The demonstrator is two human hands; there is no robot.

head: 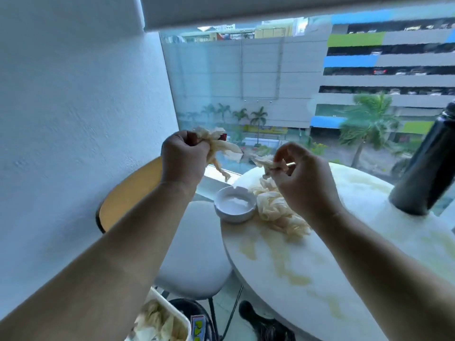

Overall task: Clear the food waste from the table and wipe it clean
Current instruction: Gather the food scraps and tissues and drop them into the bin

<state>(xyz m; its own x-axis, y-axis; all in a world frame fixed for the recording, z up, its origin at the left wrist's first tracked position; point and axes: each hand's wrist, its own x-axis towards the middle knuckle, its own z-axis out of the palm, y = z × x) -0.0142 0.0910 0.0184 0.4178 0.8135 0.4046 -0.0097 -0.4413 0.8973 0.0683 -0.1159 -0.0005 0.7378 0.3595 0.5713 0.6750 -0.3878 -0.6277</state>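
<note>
A white box point(172, 306) with crumpled paper in it is seen low down, left of the white bowl point(235, 205) and lower than the worktop point(369, 193).

The left hand point(183, 156) is held up in the air, above and left of the bowl. Its fingers are curled tight round a bunch of dirty paper point(216, 145). A bit of something red is seen in the bunch.

The bowl is placed at the left edge of the round worktop. Just right of the bowl, a pile of crumpled paper point(278, 215) is left lying on the worktop.

The right hand point(302, 178) is held above that pile, up and right of the bowl. A small scrap of paper point(264, 162) and a thin stick point(291, 164) are pinched between its thumb and fingers.

Brown wet marks point(283, 269) are seen on the worktop, below and right of the bowl. A dark bottle point(428, 168) is stood far right of the bowl.

The step in hand looks like the picking up of waste. Wiping is not yet begun. Next, the held bits most likely need to be dropped in the box, so both hands must be moved down and left of the bowl. Then the pile can be gathered and the marks wiped.
</note>
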